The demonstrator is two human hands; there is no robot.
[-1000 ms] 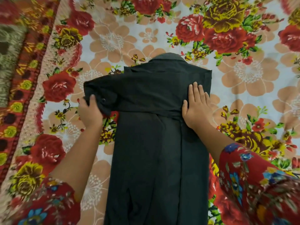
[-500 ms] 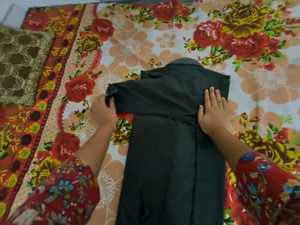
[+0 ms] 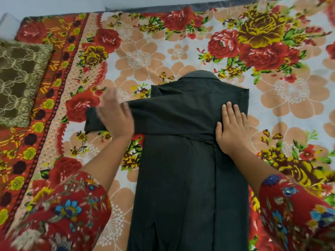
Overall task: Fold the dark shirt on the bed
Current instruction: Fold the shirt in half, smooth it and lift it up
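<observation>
the dark shirt (image 3: 183, 169) lies flat on the flowered bed (image 3: 290, 105), collar at the far end, body folded narrow, one sleeve stretched out to the left.

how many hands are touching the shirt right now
2. The left hand lies on the sleeve stretched out left; the right hand presses flat on the shirt at its right edge.

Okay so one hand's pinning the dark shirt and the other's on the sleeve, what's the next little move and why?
Probably fold the sleeve back inward over the dark shirt. It sticks out sideways past the shirt's folded body, under the blurred left hand, while the right hand lies flat, pinning the opposite edge.
</observation>
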